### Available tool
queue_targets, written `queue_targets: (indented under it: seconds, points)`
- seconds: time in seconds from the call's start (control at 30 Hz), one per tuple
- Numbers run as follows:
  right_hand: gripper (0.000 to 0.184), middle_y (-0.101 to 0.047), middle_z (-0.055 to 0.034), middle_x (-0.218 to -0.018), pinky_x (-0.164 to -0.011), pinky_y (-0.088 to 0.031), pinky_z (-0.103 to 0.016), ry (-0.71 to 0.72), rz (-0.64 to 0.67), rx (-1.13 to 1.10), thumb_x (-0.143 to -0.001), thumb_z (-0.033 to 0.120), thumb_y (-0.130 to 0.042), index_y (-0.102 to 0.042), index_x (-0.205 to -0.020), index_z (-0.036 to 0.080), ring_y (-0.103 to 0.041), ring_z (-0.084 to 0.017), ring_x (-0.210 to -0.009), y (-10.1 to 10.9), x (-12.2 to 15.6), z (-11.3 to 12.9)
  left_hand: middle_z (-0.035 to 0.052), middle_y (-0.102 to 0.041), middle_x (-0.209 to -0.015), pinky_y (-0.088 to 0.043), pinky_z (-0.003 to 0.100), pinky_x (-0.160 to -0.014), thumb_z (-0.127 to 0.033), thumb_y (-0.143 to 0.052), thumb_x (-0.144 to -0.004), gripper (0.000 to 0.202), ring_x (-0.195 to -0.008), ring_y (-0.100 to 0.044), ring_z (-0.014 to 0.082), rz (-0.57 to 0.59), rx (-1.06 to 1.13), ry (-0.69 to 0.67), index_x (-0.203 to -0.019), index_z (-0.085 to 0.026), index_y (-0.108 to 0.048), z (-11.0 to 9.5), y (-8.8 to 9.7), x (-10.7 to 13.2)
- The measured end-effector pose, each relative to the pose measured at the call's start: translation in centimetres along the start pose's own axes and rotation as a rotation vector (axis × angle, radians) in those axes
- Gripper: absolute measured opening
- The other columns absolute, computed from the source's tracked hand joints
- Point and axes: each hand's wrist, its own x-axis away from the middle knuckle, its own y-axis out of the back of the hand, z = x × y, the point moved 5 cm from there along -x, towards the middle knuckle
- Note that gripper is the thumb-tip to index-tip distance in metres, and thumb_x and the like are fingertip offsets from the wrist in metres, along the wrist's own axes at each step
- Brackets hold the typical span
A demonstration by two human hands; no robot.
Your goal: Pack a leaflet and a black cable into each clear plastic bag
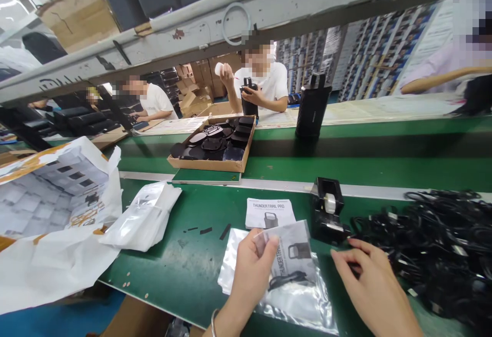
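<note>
My left hand pinches the top edge of a clear plastic bag that lies on the green table near its front edge. Inside the bag show a printed booklet and a black cable. My right hand rests just right of the bag, its fingers curled and reaching toward a pile of black cables; whether it grips one is hidden. A second booklet marked "Thunder Trail Pro" lies flat just beyond the bag.
A black tape dispenser stands behind the bag. White bags and printed sheets lie left. A cardboard tray of black parts and a tall black device sit on the belt. Other people work across the line.
</note>
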Motion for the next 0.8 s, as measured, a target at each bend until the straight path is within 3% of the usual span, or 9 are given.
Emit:
queue_targets:
  seconds: [0.1, 0.2, 0.3, 0.4, 0.63, 0.8]
  points:
    - [0.034, -0.058, -0.0065, -0.089, -0.066, -0.046, -0.034, 0.025, 0.249, -0.129, -0.072, 0.055, -0.055, -0.062, -0.063, 0.023, -0.056, -0.022, -0.075, -0.8, 2.1, 2.3, 0.0014, -0.06, -0.071, -0.042, 0.022, -0.059, -0.041, -0.06, -0.082, 0.026, -0.065, -0.053, 0.014, -0.02, -0.063, -0.017, -0.077, -0.016, -0.057, -0.4, -0.1, 0.5]
    - [0.04, -0.048, 0.0021, -0.059, -0.053, -0.039, -0.024, -0.041, 0.531, -0.382, -0.078, 0.056, -0.053, -0.052, -0.059, 0.021, -0.045, -0.013, -0.056, -2.7, 3.6, 5.2, -0.0018, -0.054, -0.064, -0.038, 0.02, -0.056, -0.039, -0.058, -0.083, 0.026, -0.06, -0.048, 0.0117, -0.036, -0.173, -0.051, -0.072, -0.016, -0.056, -1.1, -0.4, 1.2]
    - [0.044, -0.044, 0.0057, -0.048, -0.045, -0.029, -0.022, -0.122, 0.553, -0.428, -0.075, 0.059, -0.054, -0.045, -0.054, 0.021, -0.033, -0.009, -0.045, -4.1, 3.4, 6.5, -0.0034, -0.05, -0.058, -0.034, 0.02, -0.053, -0.037, -0.056, -0.084, 0.026, -0.056, -0.044, 0.0108, -0.034, -0.265, -0.068, -0.068, -0.016, -0.057, -1.5, -0.7, 1.9]
    - [0.048, -0.041, 0.0073, -0.037, -0.04, -0.023, -0.022, -0.185, 0.566, -0.319, -0.075, 0.064, -0.048, -0.04, -0.052, 0.023, -0.027, -0.007, -0.035, -5.2, 3.0, 6.0, -0.0042, -0.047, -0.055, -0.031, 0.02, -0.051, -0.035, -0.055, -0.084, 0.026, -0.054, -0.041, 0.0105, -0.026, -0.3, -0.061, -0.067, -0.016, -0.056, -1.3, -0.9, 2.5]
    - [0.05, -0.046, 0.0039, -0.029, -0.036, -0.025, -0.022, -0.206, 0.558, -0.164, -0.075, 0.069, -0.046, -0.045, -0.053, 0.023, -0.037, -0.01, -0.029, -5.6, 3.3, 4.4, -0.0047, -0.045, -0.055, -0.029, 0.021, -0.05, -0.035, -0.053, -0.084, 0.026, -0.053, -0.037, 0.0104, -0.046, -0.293, -0.042, -0.067, -0.016, -0.054, -0.2, -1.0, 3.3]
    - [0.057, -0.044, 0.0039, -0.029, -0.034, -0.02, -0.023, -0.216, 0.627, -0.197, -0.075, 0.073, -0.037, -0.052, -0.059, 0.021, -0.031, -0.008, -0.026, -6.1, 4.6, 4.6, -0.0033, -0.049, -0.052, -0.03, 0.021, -0.049, -0.039, -0.052, -0.084, 0.03, -0.05, -0.04, 0.0105, -0.122, -0.331, -0.15, -0.066, -0.016, -0.057, -1.6, -0.9, 4.2]
